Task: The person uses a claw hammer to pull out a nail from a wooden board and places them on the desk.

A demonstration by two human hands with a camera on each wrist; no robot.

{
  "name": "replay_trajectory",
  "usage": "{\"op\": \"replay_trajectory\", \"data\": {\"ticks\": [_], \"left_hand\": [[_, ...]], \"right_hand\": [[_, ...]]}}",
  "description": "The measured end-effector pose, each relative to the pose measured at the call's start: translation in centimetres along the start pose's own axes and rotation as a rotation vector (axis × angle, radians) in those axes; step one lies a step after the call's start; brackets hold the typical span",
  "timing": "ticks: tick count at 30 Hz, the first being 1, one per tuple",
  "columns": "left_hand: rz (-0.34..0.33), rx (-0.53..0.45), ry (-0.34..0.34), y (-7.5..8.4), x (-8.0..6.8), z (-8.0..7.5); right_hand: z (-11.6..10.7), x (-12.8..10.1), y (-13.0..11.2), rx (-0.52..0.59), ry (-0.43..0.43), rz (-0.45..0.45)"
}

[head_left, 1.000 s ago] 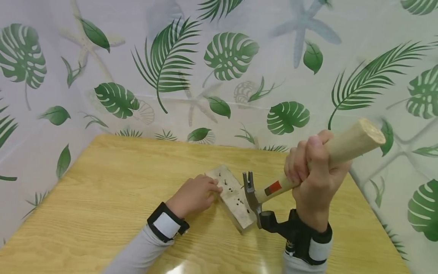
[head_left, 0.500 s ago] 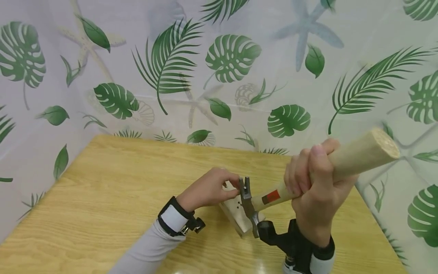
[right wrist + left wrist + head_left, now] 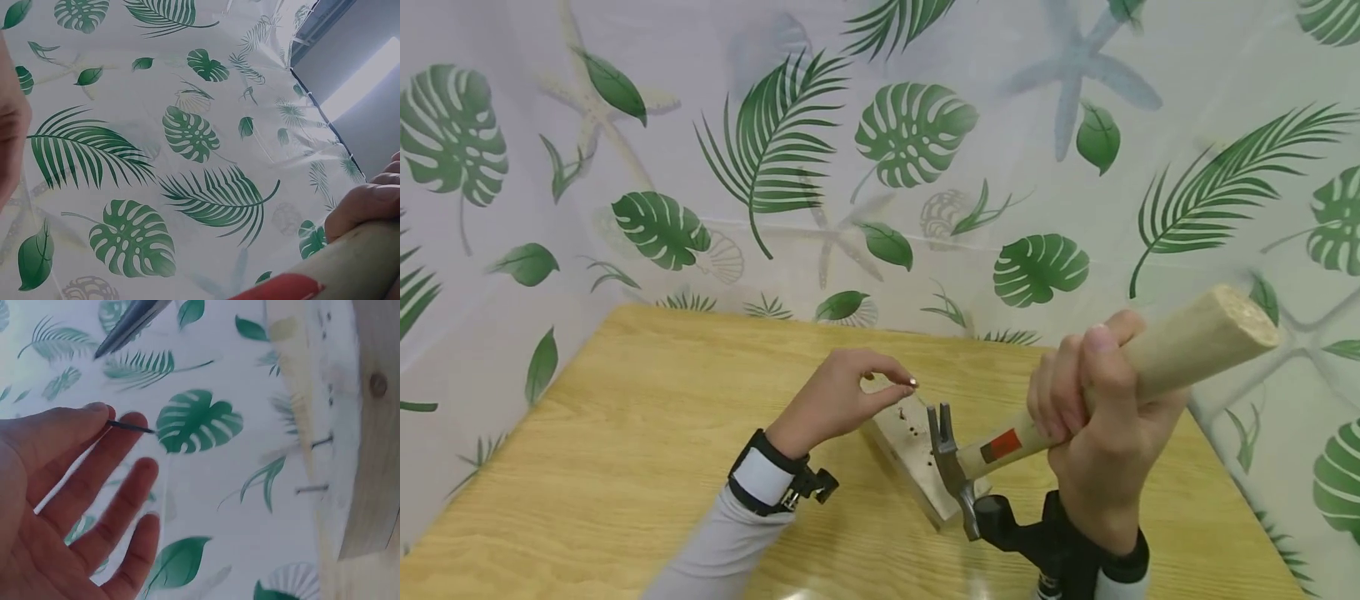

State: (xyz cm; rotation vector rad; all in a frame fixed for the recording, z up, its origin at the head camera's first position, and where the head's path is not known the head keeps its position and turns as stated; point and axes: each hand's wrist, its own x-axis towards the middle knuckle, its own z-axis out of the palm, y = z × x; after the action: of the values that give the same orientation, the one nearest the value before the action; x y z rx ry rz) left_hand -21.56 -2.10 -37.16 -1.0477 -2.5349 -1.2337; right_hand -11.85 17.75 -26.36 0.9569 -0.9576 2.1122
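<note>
Between its thumb and index finger my left hand (image 3: 842, 396) pinches a thin dark nail (image 3: 132, 427), clearest in the left wrist view; the other fingers are spread. Below this hand lies a pale wooden block (image 3: 917, 467) on the table, with dark holes in its top. Two nails (image 3: 322, 442) stick out of the block in the left wrist view. My right hand (image 3: 1097, 425) grips the thick wooden handle of a claw hammer (image 3: 951, 458). Its metal head overlaps the block's right side in the head view, claw pointing up.
The yellow wood-grain table (image 3: 647, 417) runs back to a white sheet (image 3: 820, 150) printed with green leaves, which hangs behind and along the sides. Each wrist wears a black strap with a camera mount (image 3: 812, 485).
My left hand moved from the block's left edge to beside the hammer claw, then back up and left, now pinching a nail. The right hand and hammer dropped slightly.
</note>
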Motion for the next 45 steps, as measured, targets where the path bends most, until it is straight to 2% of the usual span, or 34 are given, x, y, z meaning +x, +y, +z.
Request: {"op": "replay_trajectory", "data": {"ticks": [2, 4, 11, 13, 15, 18, 23, 31, 37, 41, 45], "left_hand": [[-0.042, 0.007, 0.040, -0.5, -0.4, -1.2], [-0.108, 0.017, 0.052, -1.4, -0.9, -2.4], [-0.485, 0.123, -0.020, -7.3, -4.3, -6.1], [-0.560, 0.175, -0.045, -9.0, -5.3, -6.9], [-0.610, 0.240, -0.063, -10.3, -6.2, -7.6], [-0.647, 0.325, -0.073, -11.7, -6.8, -8.0], [-0.703, 0.371, -0.085, -12.8, -7.4, -8.0], [-0.747, 0.346, -0.121, -13.3, -7.4, -7.6], [-0.723, 0.361, -0.128, -13.1, -7.3, -7.8], [-0.615, 0.295, -0.108, -12.0, -6.3, -7.4], [-0.425, 0.184, -0.118, -9.6, -4.4, -5.0]], "right_hand": [[0.2, 0.0, 0.2, -0.022, 0.004, 0.003], [0.4, 0.0, 0.3, -0.043, 0.010, 0.010], [1.0, 0.0, 0.8, -0.079, 0.010, 0.055], [1.0, 0.0, 0.9, -0.084, 0.003, 0.076], [1.0, 0.0, 1.2, -0.087, 0.000, 0.102], [0.7, 0.0, 1.2, -0.112, -0.002, 0.129], [0.3, 0.1, 1.1, -0.183, -0.003, 0.138], [0.1, 0.4, 1.2, -0.245, 0.000, 0.116], [0.2, 0.4, 1.0, -0.197, -0.017, 0.137], [0.1, 0.5, 1.2, -0.230, -0.033, 0.120], [-0.3, 0.4, 1.8, -0.313, -0.055, 0.073]]}}
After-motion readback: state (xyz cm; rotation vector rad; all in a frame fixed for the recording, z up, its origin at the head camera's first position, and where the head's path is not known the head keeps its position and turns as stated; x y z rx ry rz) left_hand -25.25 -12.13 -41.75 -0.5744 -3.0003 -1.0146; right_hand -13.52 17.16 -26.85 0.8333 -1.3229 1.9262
